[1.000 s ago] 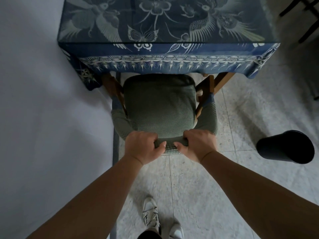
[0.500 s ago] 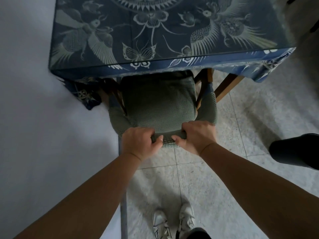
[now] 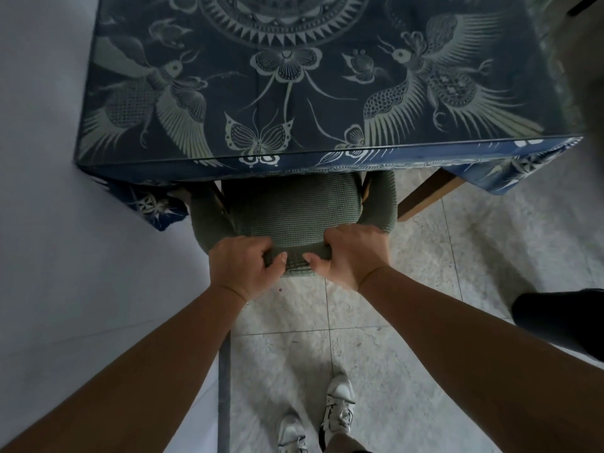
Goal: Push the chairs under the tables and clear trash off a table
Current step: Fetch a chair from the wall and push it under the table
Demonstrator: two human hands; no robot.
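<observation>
View from my head, looking down along both forearms. My left hand (image 3: 243, 268) grips the top of the chair (image 3: 294, 210) back, fingers curled over the far side of the green knitted cover and thumb pressed against the near side. My right hand (image 3: 351, 255) grips the same top edge just beside it, fingers wrapped over and thumb pointing toward the left thumb; the two thumbs are near each other but apart, with a strip of green cover between them.

The chair stands at the near edge of the bench (image 3: 425, 152). Its seat lies beneath the bench top, and only the covered back and the tops of its side posts show in front of the overhanging cloth (image 3: 294, 93). The cloth is dark blue with pale birds, a butterfly and a flower, and it hangs down over the near edge and both near corners. A wooden leg (image 3: 425, 194) slants out from under the cloth to the right of the chair.

To the left of the bench and chair is a plain pale wall (image 3: 49, 223). The floor (image 3: 457, 256) is pale speckled tile. My white shoes (image 3: 338, 403) stand on it below my arms. A dark rounded object (image 3: 562, 322) sits at the right edge, partly cut off; what it is I cannot tell.
</observation>
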